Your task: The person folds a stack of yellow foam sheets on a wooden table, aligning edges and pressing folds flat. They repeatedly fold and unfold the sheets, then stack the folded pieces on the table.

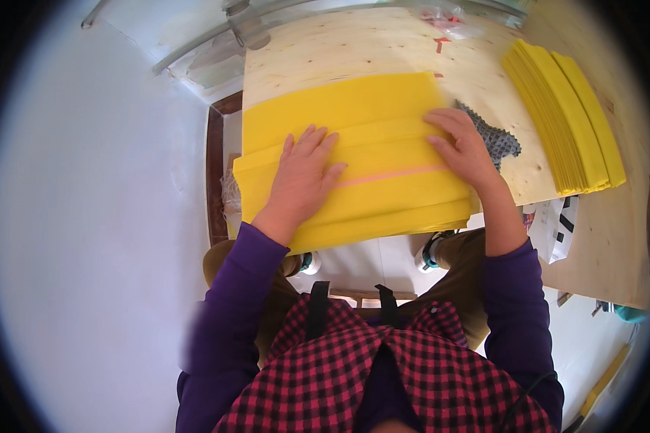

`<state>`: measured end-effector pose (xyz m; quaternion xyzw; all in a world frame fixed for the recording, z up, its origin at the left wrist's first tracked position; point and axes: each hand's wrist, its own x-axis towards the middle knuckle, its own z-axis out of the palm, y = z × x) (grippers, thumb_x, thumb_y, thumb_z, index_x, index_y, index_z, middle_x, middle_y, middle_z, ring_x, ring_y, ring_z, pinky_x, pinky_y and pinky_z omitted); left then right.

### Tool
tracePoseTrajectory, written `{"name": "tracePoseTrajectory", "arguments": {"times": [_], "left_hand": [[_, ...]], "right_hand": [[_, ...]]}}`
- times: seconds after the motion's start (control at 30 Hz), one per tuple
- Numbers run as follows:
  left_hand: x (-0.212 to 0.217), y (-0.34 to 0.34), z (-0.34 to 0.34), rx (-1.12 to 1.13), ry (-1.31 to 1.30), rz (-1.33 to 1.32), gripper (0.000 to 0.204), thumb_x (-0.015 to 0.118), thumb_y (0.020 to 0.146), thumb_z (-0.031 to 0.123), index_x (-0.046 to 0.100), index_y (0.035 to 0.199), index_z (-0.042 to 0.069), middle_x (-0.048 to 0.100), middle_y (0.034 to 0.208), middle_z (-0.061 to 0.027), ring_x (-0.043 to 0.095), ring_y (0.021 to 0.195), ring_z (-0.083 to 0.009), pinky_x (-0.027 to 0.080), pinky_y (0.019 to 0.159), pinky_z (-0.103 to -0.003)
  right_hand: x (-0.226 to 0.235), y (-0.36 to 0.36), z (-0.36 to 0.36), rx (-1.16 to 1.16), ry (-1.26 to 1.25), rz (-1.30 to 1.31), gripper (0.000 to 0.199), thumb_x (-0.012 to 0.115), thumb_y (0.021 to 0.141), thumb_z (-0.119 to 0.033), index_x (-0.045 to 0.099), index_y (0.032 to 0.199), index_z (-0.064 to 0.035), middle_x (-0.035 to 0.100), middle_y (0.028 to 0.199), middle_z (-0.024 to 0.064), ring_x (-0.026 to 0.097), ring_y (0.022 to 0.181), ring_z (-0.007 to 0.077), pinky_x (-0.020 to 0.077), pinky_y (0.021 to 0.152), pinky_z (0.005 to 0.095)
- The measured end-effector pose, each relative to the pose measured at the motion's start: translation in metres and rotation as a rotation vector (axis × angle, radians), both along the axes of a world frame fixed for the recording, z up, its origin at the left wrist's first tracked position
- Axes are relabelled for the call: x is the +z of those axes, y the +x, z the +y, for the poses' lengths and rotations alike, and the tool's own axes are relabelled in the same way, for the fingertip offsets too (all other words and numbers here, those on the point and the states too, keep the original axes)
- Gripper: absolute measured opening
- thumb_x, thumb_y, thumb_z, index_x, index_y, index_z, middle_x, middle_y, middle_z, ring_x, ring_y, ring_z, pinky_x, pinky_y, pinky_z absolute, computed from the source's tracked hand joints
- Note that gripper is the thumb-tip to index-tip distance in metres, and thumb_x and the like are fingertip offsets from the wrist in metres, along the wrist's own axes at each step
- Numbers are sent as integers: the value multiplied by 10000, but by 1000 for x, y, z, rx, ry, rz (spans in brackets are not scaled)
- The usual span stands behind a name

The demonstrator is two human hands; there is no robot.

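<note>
A stack of yellow cloth sheets (390,193), soft and fabric-like, lies before me at the near edge of a plywood table (325,47). Folds cross it, and a narrow pink strip (393,175) runs over its middle. My left hand (305,177) rests palm down on the left half, fingers spread. At the right edge, my right hand (466,148) touches the cloth with its thumb and fingers apart; some of its fingers are hidden. The cloth's far right corner is blurred. A grey textured cloth (495,137) lies partly behind my right hand.
Two folded yellow stacks (563,119) lie on the table at the right. A clear bottle or jar (248,25) stands at the far left, and a clear plastic bag (448,22) lies at the far edge. Below the table's right side hangs a white printed bag (556,231).
</note>
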<state>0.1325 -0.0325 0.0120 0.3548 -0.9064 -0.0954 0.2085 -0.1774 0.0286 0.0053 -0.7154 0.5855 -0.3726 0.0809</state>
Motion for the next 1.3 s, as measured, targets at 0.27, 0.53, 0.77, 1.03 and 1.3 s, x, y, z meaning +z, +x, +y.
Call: {"name": "tracePoseTrajectory", "arguments": {"times": [0.27,0.53,0.77,1.03,1.3], "left_hand": [[1,1,12,21,42,-44,483,587,900,277,500,1316,47,429,1414,-190,356,1347,-358,227,1128,-511],[-5,3,15,22,54,-4,456,589,902,271,515,1299,59,426,1422,-177,361,1345,-357,246,1120,-506],[-10,2,16,24,31,3,452,576,911,288,519,1294,56,445,1410,-181,378,1336,-356,254,1115,-507],[-11,3,14,4,16,48,443,554,912,305,532,1264,36,454,1392,-204,388,1327,-359,250,1105,-522],[-12,11,18,124,76,-116,595,512,927,385,398,1401,43,356,1483,-176,290,1403,-301,175,1144,-504]], "right_hand": [[5,4,4,28,-21,65,292,668,820,-133,635,1088,-21,604,1145,138,528,1116,320,405,987,385],[5,2,5,29,-62,170,292,678,817,-147,636,1072,-10,610,1124,145,542,1081,328,396,994,405],[19,16,8,13,-47,137,326,650,864,-184,620,1135,-5,586,1214,171,508,1176,340,354,1057,410],[16,112,-12,59,101,307,653,443,960,-472,445,1347,54,406,1434,226,325,1376,338,250,1131,446],[1,118,2,-208,383,493,811,413,930,-564,261,1460,30,233,1538,200,178,1447,288,140,1171,425]]}}
